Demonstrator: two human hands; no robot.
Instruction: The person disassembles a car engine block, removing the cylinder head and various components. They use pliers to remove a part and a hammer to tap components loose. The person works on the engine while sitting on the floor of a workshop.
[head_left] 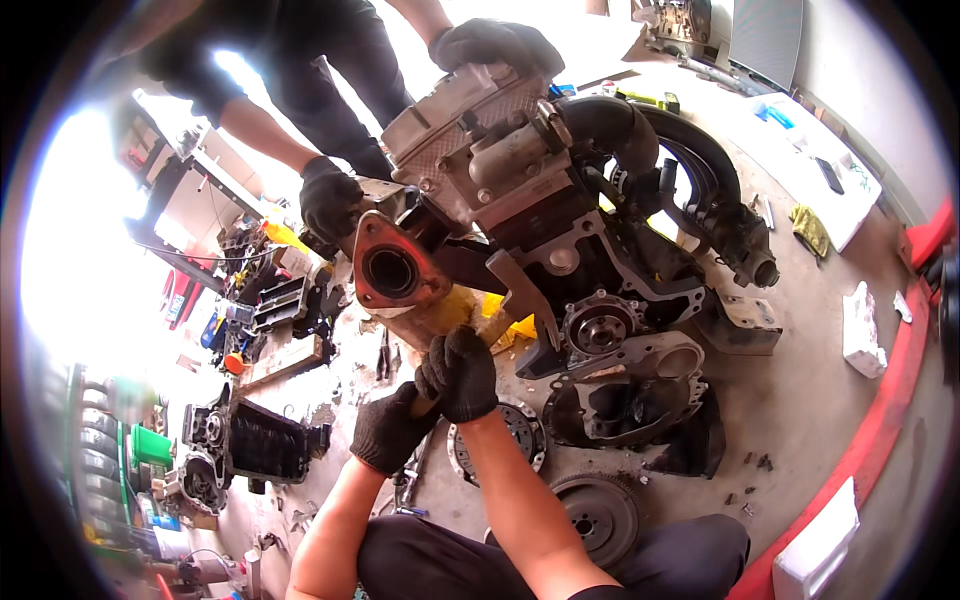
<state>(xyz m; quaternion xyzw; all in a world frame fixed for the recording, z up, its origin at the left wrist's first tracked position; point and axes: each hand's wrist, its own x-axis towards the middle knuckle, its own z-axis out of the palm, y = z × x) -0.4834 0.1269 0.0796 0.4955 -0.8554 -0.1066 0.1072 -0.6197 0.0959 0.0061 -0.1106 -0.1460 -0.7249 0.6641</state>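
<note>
A stained concrete floor (pixel 800 400) carries the engine block (pixel 600 260). Around it lie a toothed flywheel (pixel 600 515), a clutch disc (pixel 515 435), a black finned housing (pixel 262 440), white rags (pixel 862 330) and scattered bolts (pixel 750 480).

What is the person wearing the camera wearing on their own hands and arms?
Both the left hand and the right hand wear black knitted work gloves with snug ribbed cuffs ending at the wrist. The forearms are bare, with no sleeves, watch or bands in sight. Dark trousers show at the lower edge.
</note>
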